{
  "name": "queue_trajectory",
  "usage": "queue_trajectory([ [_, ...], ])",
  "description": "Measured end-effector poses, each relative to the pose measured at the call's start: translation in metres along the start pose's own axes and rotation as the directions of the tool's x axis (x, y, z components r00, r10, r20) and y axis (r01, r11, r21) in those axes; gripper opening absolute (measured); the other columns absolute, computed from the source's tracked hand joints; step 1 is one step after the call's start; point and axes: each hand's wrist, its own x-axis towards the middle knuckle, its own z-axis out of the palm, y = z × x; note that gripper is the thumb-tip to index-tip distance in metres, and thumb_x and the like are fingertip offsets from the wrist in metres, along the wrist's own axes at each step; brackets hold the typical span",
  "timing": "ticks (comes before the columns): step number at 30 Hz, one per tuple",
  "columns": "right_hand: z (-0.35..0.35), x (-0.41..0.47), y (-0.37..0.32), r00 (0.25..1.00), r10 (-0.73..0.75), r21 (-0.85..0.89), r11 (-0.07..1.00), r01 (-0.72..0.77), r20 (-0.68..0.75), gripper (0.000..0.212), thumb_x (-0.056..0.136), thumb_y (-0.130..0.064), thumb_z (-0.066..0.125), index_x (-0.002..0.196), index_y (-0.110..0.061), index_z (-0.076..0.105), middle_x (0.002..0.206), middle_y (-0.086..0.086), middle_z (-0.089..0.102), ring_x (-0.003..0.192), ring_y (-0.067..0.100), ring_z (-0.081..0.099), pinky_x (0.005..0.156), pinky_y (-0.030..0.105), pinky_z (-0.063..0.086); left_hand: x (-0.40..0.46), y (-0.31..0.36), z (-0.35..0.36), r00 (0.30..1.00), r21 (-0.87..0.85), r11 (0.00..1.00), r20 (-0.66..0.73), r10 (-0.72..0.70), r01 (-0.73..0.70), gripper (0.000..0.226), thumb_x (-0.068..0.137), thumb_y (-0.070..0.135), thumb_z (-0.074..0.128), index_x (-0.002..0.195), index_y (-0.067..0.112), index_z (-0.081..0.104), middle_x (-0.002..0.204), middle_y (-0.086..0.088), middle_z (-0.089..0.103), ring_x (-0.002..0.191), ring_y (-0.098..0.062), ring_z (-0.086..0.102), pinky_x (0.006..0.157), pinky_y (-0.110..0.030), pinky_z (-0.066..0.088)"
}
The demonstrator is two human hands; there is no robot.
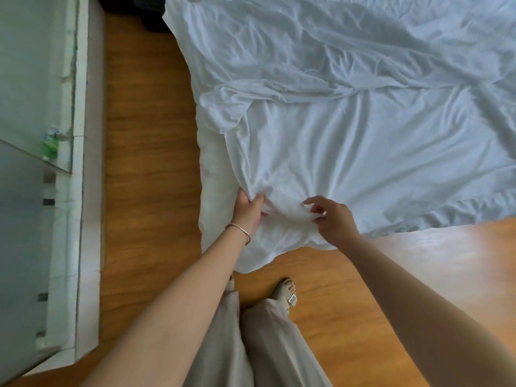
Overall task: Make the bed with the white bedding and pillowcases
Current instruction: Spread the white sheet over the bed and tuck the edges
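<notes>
Warm orange-brown wooden plank flooring runs around a bed corner, with a pale white-edged glass partition along the left side. Over the mattress lies the large white cotton sheet — soft, heavily creased, its folds fanning out from the near corner, where a loose flap hangs toward the floor. At that corner the left hand, a thin metal bangle on its wrist, grips a bunched handful of the sheet, fingers curled into the cloth. Just beside it, the right hand pinches a gathered fold between thumb and fingertips. Below, loose grey trousers fall over a sandalled foot. A small green bottle stands by the partition.
</notes>
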Motion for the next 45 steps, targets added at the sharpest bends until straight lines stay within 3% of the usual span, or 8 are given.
queue_trajectory([
  [7, 0.031, 0.003, -0.02, 0.994, -0.014, -0.012, 1.0, 0.015, 0.111, 0.018, 0.089, -0.004, 0.064, 0.097, -0.016, 0.073, 0.096, -0.003, 0.07, 0.092, 0.017, 0.062, 0.08, 0.027, 0.048, -0.009, -0.003, -0.066, 0.975, 0.638, 0.747, 0.025, 0.222, -0.186, 0.028, 0.095, 0.023, 0.053, 0.123, 0.018, 0.055, 0.109, 0.007, 0.062, 0.1, -0.014, 0.06, 0.084, -0.024, 0.047],
  [13, 0.04, -0.001, -0.022, 0.983, 0.161, 0.134, 0.976, -0.171, 0.086, 0.012, 0.09, -0.013, 0.067, 0.1, -0.015, 0.073, 0.086, -0.005, 0.066, 0.082, 0.015, 0.06, 0.071, 0.023, 0.047, -0.036, -0.008, -0.078, 0.961, 0.532, 0.836, 0.133, -0.241, 0.136, 0.047, 0.065, 0.038, 0.083, 0.103, 0.018, 0.066, 0.104, 0.001, 0.07, 0.1, -0.017, 0.066, 0.092, -0.036, 0.053],
  [17, 0.027, -0.005, -0.026, 0.987, 0.131, 0.179, 0.973, -0.146, 0.09, 0.01, 0.089, -0.01, 0.068, 0.097, -0.012, 0.073, 0.083, -0.008, 0.064, 0.083, 0.014, 0.058, 0.073, 0.019, 0.044, -0.053, -0.002, -0.073, 0.985, 0.388, 0.921, 0.168, -0.029, -0.039, 0.031, 0.072, 0.02, 0.084, 0.098, 0.022, 0.067, 0.099, 0.006, 0.071, 0.097, -0.011, 0.066, 0.085, -0.028, 0.053],
  [21, 0.027, -0.007, -0.035, 0.979, 0.036, 0.053, 0.997, -0.048, 0.201, 0.009, 0.09, -0.013, 0.065, 0.093, -0.019, 0.071, 0.092, -0.008, 0.065, 0.093, 0.015, 0.059, 0.086, 0.033, 0.049, -0.048, 0.009, -0.079, 0.98, 0.696, 0.702, 0.198, 0.012, -0.149, 0.036, 0.092, 0.024, 0.063, 0.125, 0.013, 0.056, 0.117, 0.001, 0.063, 0.109, -0.017, 0.058, 0.095, -0.032, 0.047],
  [28, 0.056, -0.014, -0.04, 0.933, 0.073, -0.09, 0.995, -0.044, 0.353, 0.024, 0.092, -0.029, 0.061, 0.116, -0.023, 0.062, 0.105, -0.004, 0.057, 0.101, 0.016, 0.056, 0.088, 0.033, 0.047, -0.061, -0.018, -0.097, 0.994, 0.643, 0.76, -0.018, -0.106, 0.092, 0.02, 0.082, 0.015, 0.051, 0.095, 0.004, 0.063, 0.087, -0.007, 0.066, 0.08, -0.023, 0.062, 0.065, -0.028, 0.046],
  [31, 0.07, -0.022, -0.035, 0.927, 0.087, -0.076, 0.995, -0.063, 0.366, 0.03, 0.093, -0.026, 0.059, 0.123, -0.022, 0.059, 0.112, -0.001, 0.052, 0.108, 0.018, 0.053, 0.093, 0.035, 0.046, -0.071, -0.036, -0.086, 0.99, 0.579, 0.804, -0.12, -0.081, 0.136, 0.026, 0.095, 0.001, 0.035, 0.113, 0.011, 0.052, 0.1, -0.004, 0.058, 0.086, -0.019, 0.054, 0.068, -0.026, 0.041],
  [40, 0.026, -0.023, 0.034, 0.941, 0.039, -0.286, 0.956, 0.062, 0.335, 0.039, 0.097, -0.02, 0.05, 0.136, -0.027, 0.05, 0.149, -0.001, 0.038, 0.138, 0.021, 0.031, 0.109, 0.039, 0.035, -0.048, -0.055, -0.056, 0.888, 0.793, 0.482, -0.456, 0.061, 0.373, 0.05, 0.089, 0.01, 0.055, 0.134, 0.005, 0.035, 0.136, -0.015, 0.041, 0.119, -0.037, 0.047, 0.089, -0.039, 0.043],
  [45, -0.029, -0.011, 0.112, 0.949, 0.054, -0.334, 0.941, 0.056, 0.31, 0.058, 0.087, 0.001, 0.045, 0.136, -0.029, 0.049, 0.154, -0.004, 0.028, 0.143, 0.021, 0.019, 0.112, 0.041, 0.031, -0.036, -0.082, 0.052, 0.896, 0.99, 0.132, -0.022, 0.443, -0.041, 0.07, 0.076, -0.002, 0.058, 0.141, 0.013, 0.034, 0.148, -0.012, 0.026, 0.134, -0.034, 0.026, 0.109, -0.045, 0.029],
])
